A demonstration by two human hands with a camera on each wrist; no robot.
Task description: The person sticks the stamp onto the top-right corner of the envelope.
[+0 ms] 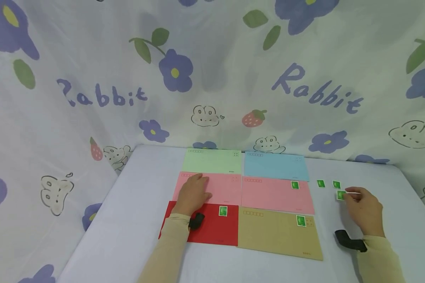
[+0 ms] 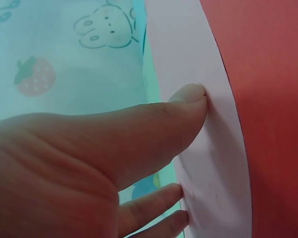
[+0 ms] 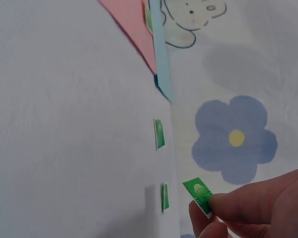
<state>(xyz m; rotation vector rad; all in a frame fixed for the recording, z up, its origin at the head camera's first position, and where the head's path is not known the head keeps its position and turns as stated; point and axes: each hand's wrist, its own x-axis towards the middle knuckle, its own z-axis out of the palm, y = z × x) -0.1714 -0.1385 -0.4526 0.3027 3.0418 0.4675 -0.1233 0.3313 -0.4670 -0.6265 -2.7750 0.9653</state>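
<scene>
My right hand [image 1: 366,210] pinches a green stamp [image 3: 198,194] between thumb and finger, over the table's right side. Two more green stamps, one [image 1: 320,183] beside the other [image 1: 336,184], lie just beyond it. My left hand [image 1: 192,194] rests with extended fingers on the left pink envelope [image 1: 223,192]; in the left wrist view the thumb's tip touches its surface. Below that hand lies a red envelope [image 1: 216,232] with a stamp [image 1: 223,211]. The right pink envelope [image 1: 276,196] and the tan envelope [image 1: 276,236] each bear a stamp near the right end.
A light green envelope [image 1: 212,161] and a blue envelope [image 1: 276,166] form the back row, with no stamps on them. The envelopes lie edge to edge on a white table [image 1: 117,220]. A patterned curtain [image 1: 212,70] hangs behind and at the sides.
</scene>
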